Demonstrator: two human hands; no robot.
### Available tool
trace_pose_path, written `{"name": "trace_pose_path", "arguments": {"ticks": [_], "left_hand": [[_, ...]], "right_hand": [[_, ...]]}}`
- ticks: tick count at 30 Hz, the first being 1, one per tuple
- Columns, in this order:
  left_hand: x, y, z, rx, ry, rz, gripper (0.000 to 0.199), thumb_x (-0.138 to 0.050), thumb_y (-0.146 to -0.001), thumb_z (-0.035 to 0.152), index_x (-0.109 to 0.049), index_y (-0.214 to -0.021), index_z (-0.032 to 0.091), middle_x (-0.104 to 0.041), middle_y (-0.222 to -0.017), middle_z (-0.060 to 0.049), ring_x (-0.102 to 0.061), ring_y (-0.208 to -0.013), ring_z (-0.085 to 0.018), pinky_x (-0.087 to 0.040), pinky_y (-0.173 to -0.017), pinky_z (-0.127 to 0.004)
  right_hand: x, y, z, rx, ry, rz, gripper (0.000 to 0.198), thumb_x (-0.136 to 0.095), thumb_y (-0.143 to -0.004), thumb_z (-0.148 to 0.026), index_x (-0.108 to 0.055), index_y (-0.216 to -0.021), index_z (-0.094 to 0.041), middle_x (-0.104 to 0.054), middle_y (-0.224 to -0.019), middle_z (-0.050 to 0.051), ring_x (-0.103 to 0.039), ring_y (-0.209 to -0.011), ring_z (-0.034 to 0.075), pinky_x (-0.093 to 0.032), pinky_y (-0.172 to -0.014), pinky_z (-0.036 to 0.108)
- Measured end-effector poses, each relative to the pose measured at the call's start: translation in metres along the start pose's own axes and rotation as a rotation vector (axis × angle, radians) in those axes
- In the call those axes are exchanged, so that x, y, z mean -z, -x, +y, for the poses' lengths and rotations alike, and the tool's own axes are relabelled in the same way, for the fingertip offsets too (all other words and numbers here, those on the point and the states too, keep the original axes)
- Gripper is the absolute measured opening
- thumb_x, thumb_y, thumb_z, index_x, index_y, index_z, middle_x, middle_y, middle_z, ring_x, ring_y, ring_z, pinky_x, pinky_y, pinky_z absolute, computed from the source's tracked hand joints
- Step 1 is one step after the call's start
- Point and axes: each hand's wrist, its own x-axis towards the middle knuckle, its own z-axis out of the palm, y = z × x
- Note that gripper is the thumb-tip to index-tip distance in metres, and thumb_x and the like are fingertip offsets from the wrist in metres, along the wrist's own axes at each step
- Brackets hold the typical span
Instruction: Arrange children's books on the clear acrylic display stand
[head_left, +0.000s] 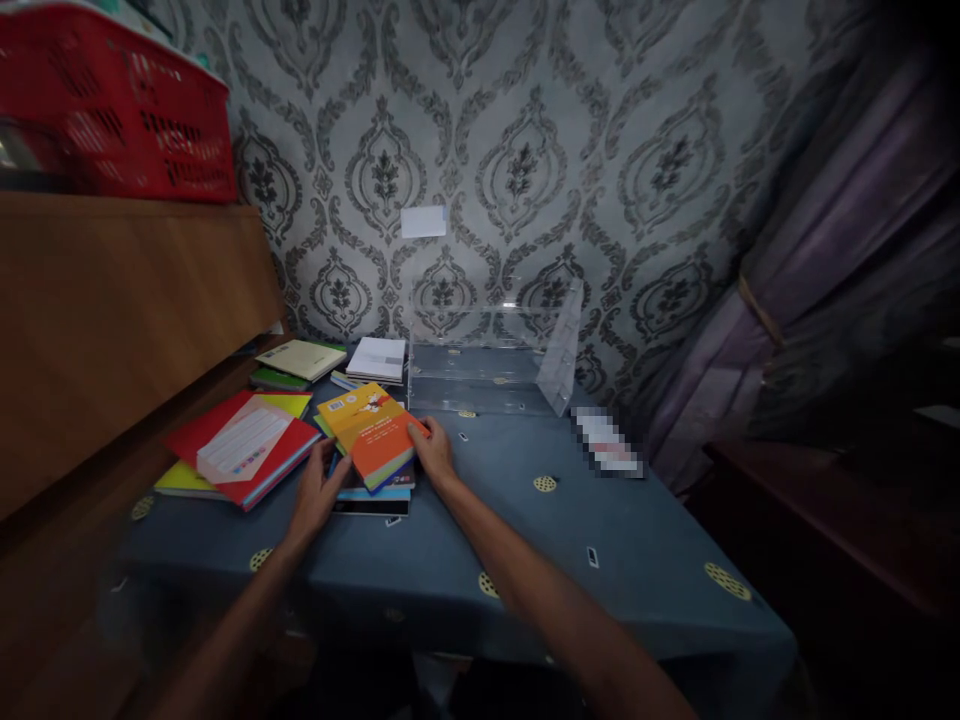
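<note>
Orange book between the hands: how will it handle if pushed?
The orange book should stay fairly stiff, given its thick page block. That thickness also suggests some weight. Skewed over the books beneath, it might slide.

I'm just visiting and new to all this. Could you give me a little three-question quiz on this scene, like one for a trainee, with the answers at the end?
1. True or false: from the person's view, the clear rack stands farther right than the orange book.

2. Multiple choice: what is the right hand touching?
a) the curtain
b) the orange book
c) the wall

3. Fill the gap: the basket on top of the wooden furniture is ____ in colour.

Key:
1. True.
2. b; its thumb is at the book's right-hand edge.
3. red
</note>
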Motion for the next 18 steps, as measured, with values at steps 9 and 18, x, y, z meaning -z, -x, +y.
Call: {"name": "trace_pose_path", "arguments": {"ticks": [9,18], "left_hand": [[-0.0007,-0.0007,-0.0011,-0.015,0.037,0.002,0.051,-0.058,-0.088,0.051,-0.05,-0.126,0.018,-0.062,-0.132,-0.016,-0.057,-0.125,-0.029,-0.042,-0.108,-0.048],[0.0012,-0.0011,-0.0073,-0.047,0.01,-0.006,0.05,-0.059,-0.091,0.047,-0.05,-0.13,0.017,-0.061,-0.132,-0.015,-0.055,-0.127,-0.029,-0.042,-0.109,-0.048]], "right_hand": [[-0.0004,-0.0035,0.0044,0.041,-0.058,-0.001,0.032,-0.055,-0.079,-0.052,-0.064,-0.079,-0.021,-0.071,-0.08,0.003,-0.062,-0.076,0.023,-0.045,-0.067,0.031],[0.0004,-0.0024,0.0054,0.048,-0.078,-0.004,0.035,-0.055,-0.078,-0.053,-0.065,-0.079,-0.02,-0.071,-0.08,0.004,-0.062,-0.077,0.024,-0.045,-0.067,0.031]]}}
